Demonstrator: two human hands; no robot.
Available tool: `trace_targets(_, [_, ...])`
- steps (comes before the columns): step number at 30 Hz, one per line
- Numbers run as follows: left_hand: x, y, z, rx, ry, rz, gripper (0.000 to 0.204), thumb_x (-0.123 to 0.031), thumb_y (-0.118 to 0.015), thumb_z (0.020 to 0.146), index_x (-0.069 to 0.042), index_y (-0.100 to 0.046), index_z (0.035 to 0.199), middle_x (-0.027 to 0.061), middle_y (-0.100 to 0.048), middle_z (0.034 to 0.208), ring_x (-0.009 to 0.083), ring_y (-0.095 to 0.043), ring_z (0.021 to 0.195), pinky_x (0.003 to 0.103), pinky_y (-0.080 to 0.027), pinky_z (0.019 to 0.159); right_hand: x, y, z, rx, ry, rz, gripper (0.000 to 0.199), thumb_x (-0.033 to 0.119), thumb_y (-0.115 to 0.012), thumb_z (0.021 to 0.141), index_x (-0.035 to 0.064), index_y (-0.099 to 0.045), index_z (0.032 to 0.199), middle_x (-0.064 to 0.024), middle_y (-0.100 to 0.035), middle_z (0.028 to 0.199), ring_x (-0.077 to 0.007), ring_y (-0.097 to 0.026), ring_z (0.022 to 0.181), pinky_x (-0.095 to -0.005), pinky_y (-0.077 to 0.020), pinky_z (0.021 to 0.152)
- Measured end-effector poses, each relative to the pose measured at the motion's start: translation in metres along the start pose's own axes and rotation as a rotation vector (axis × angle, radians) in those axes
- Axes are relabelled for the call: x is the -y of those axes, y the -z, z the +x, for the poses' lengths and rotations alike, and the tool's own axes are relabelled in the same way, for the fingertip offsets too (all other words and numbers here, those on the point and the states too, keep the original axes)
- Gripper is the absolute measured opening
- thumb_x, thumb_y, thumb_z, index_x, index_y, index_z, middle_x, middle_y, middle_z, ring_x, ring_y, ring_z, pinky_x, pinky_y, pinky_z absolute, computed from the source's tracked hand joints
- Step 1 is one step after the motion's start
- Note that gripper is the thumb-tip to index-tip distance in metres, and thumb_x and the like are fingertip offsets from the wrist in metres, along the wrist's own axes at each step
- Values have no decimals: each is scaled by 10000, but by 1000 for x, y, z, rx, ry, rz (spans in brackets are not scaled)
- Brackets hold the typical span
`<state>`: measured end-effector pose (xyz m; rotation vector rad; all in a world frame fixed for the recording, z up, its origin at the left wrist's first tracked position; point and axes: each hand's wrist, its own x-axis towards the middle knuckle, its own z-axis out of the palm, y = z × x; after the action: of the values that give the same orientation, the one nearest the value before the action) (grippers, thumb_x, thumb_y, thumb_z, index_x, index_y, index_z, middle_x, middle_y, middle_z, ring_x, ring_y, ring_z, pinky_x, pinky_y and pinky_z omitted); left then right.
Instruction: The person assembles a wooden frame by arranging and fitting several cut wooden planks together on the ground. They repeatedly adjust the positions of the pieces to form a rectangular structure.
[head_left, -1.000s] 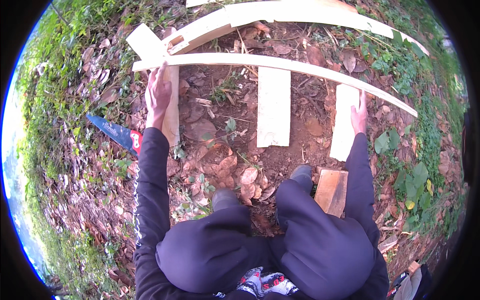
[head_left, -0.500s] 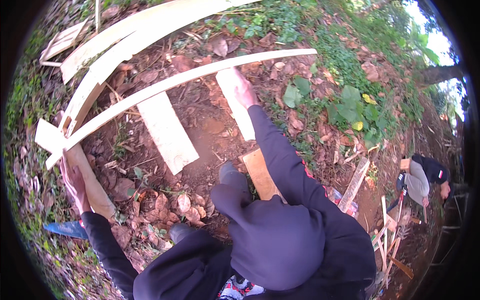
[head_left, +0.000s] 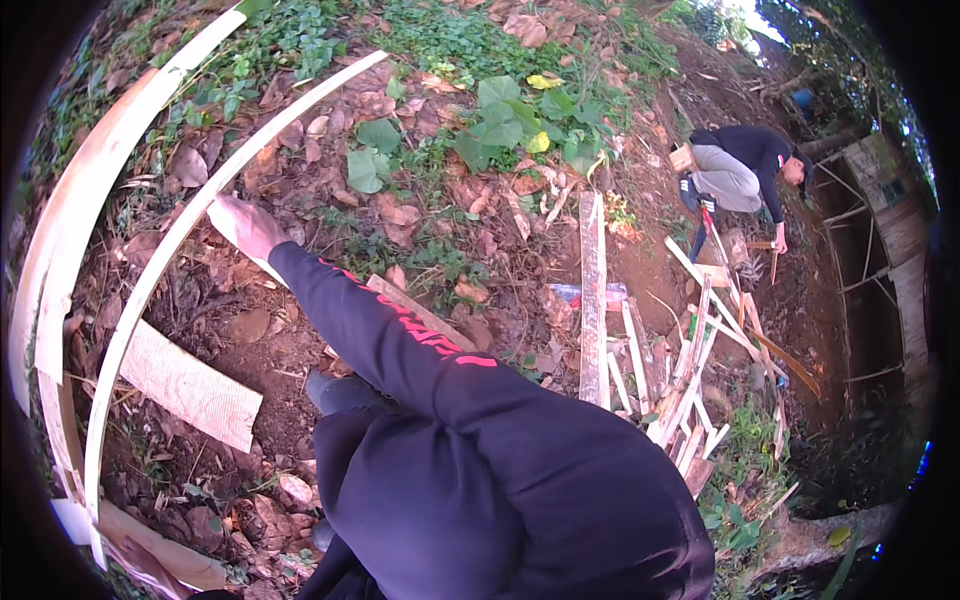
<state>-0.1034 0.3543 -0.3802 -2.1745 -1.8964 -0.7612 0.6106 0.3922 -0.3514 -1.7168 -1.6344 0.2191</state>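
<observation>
A long thin wooden strip point(head_left: 97, 430) lies across several boards on the ground, its far end reaching up toward the plants. My right hand point(head_left: 248, 226) is closed over the far end of a short board, right beside the strip; only a sliver of that short board point(head_left: 268, 268) shows past my wrist. A second short board point(head_left: 190, 385) lies under the strip, nearer the left. My left hand point(head_left: 140, 566) is low at the left rim, by the strip's near end and another board point(head_left: 165, 545). It is dim and cut off, so its fingers cannot be made out.
Long wide boards point(head_left: 95, 175) curve along the left edge. A narrow board point(head_left: 415, 312) rests beyond my right forearm. Rightward lie a weathered plank point(head_left: 593, 300) and a heap of wood scraps point(head_left: 690, 390). Another person point(head_left: 740, 170) crouches farther off. Leafy plants point(head_left: 500, 125) grow ahead.
My view has swung to the right, so the boards and strip sit farther left. My left hand has slipped to the lower rim. My right hand stays at the short board's end.
</observation>
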Motion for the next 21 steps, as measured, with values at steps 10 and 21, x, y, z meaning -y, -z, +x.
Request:
trace_targets(10, [-16, 5, -14, 44, 39, -30, 566, -158, -623, 896, -61, -529, 1446, 220, -592, 1363, 407, -517, 1274, 490, -407, 1096, -31, -2, 3, 26, -3, 74, 739, -25, -593, 804, 113, -429, 1510, -230, -602, 1312, -351, -591, 1203, -432, -476, 1034])
trace_targets(21, [-71, 38, 32, -9, 248, -100, 665, -25, -538, 804, -173, -533, 1452, 229, -578, 1360, 411, -651, 1108, 460, -548, 955, -36, 12, 22, 280, -8, -73, 752, -89, -474, 888, 95, -275, 1589, -169, -338, 1611, -286, -318, 1498, -383, -255, 1239])
